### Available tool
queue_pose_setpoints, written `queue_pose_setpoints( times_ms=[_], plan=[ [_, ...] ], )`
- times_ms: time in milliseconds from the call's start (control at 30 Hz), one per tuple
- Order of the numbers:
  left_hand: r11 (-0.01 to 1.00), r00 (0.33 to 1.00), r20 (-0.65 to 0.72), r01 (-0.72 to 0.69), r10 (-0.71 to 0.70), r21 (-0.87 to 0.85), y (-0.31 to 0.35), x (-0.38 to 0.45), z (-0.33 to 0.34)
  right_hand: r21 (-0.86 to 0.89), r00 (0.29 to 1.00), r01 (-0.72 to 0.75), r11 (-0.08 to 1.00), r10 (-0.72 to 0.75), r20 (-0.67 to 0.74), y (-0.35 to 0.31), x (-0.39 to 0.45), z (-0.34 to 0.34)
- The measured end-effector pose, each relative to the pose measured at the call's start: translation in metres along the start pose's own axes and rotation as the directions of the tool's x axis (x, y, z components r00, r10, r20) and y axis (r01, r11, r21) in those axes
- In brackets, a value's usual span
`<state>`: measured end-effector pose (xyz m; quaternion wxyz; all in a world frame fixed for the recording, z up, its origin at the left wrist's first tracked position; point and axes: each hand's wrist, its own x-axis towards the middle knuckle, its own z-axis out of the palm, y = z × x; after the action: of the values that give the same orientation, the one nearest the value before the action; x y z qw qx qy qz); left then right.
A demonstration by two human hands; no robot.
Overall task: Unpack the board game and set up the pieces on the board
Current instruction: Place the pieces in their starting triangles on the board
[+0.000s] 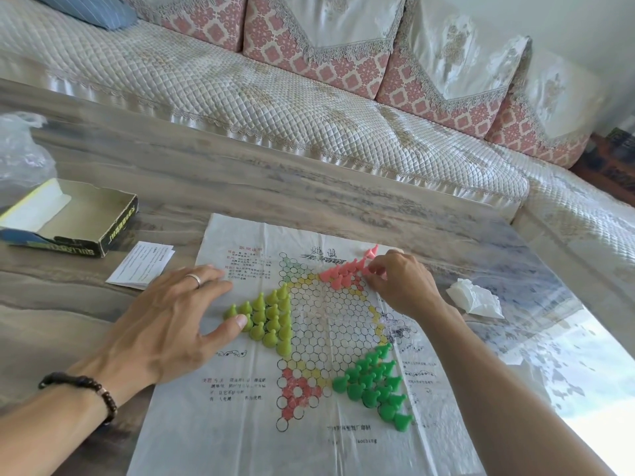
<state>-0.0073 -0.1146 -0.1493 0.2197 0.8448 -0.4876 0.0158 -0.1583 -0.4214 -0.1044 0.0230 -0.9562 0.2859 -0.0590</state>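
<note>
The board sheet (309,338), a thin printed plastic star grid, lies flat on the surface (86,321) near its front edge, and the pink pieces (343,271) fill the star point toward the sheet's far right corner, their row running along a diagonal out to a last piece tipped near the far edge. That cluster lies straight ahead of the right hand (400,283), which is far nearer to it than the left; its fingers are curled down among the pink pieces, pinching or nudging one, though which exactly is too blurred to tell. The left hand (171,321) lies flat and spread on the sheet's left edge, fingers straight, thumb tip touching the yellow-green pieces (271,314) that already fill the left point; it seems to pin the sheet. The dark green pieces (374,383) fill the near right point. The coming move looks like seating the last pink pieces with the right hand
</note>
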Motion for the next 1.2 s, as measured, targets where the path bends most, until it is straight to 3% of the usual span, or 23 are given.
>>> queue_pose_setpoints(
  times_ms=[233, 533, 700, 967, 1200],
  plan=[
    [1.000, 1.000, 0.000, -0.004, 0.004, -0.006, -0.001, 0.001, 0.001, 0.027, 0.999, 0.035, 0.999, -0.035, 0.016, 0.002, 0.001, -0.008],
    [1.000, 1.000, -0.017, 0.000, 0.000, -0.016, 0.000, 0.000, 0.002, 0.011, 0.981, 0.096, 0.995, -0.097, 0.170, -0.015, 0.006, -0.013],
    [1.000, 0.999, -0.040, -0.016, 0.015, -0.021, 0.000, 0.000, 0.002, 0.107, 0.986, 0.076, 0.991, -0.090, 0.137, -0.012, 0.006, -0.008],
    [1.000, 0.999, -0.035, -0.009, 0.008, -0.013, -0.002, 0.000, 0.005, 0.123, 0.992, 0.071, 0.990, -0.082, 0.091, -0.013, 0.005, -0.004],
    [0.999, 0.999, -0.033, -0.027, 0.028, 0.019, -0.002, 0.001, 0.004, 0.226, 1.000, -0.006, 0.974, 0.000, 0.027, 0.007, -0.001, -0.022]
  ],
)
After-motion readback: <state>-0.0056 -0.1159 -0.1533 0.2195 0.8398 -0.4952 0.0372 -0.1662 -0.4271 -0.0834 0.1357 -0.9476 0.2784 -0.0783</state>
